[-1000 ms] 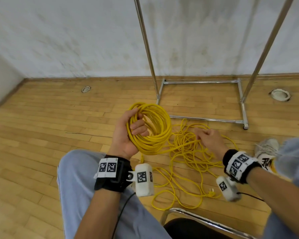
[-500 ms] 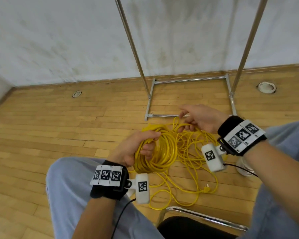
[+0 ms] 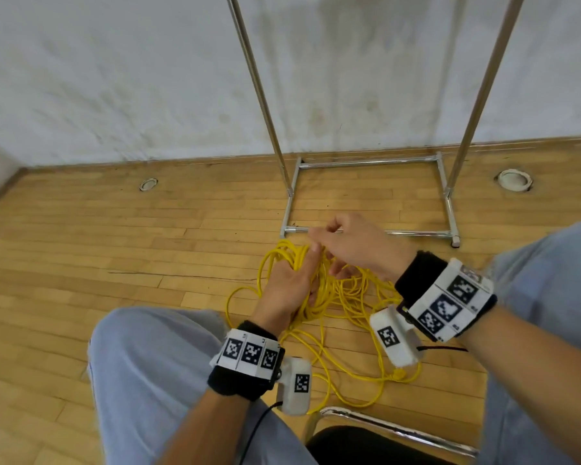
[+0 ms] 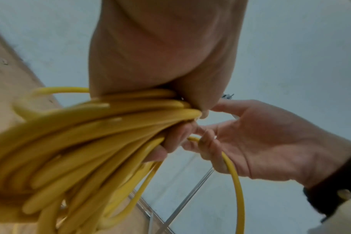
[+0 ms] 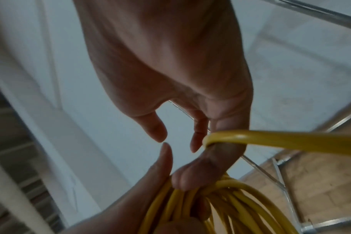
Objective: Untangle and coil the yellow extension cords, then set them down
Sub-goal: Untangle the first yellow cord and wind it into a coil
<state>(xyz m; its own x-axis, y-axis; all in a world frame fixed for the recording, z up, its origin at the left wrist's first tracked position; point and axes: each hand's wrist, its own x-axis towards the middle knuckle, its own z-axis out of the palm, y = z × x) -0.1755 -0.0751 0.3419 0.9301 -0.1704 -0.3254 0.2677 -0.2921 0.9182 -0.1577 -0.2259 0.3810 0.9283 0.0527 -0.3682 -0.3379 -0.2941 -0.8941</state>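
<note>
My left hand [image 3: 294, 283] grips a thick coil of yellow extension cord [image 3: 282, 260] between my knees; in the left wrist view its fingers wrap the bundled loops [image 4: 94, 136]. My right hand [image 3: 346, 243] is just above and right of the coil, close to the left fingers. One loose strand [image 4: 235, 177] runs under its curled fingers and hooks over a finger [image 5: 270, 139] in the right wrist view. The rest of the cord [image 3: 353, 317] lies tangled on the floor, with a plug [image 3: 399, 374] near the chair.
A chrome garment rack base [image 3: 369, 164] and its two uprights stand on the wooden floor against the wall, just beyond the hands. A chrome chair frame [image 3: 396, 431] is under me. Round floor sockets [image 3: 514, 180] [image 3: 148, 184] sit right and left. My jeans-clad knees flank the cord.
The left hand has lowered the coil and tipped it away from me. The right hand rose from the loose tangle and carried a strand up to the coil.
</note>
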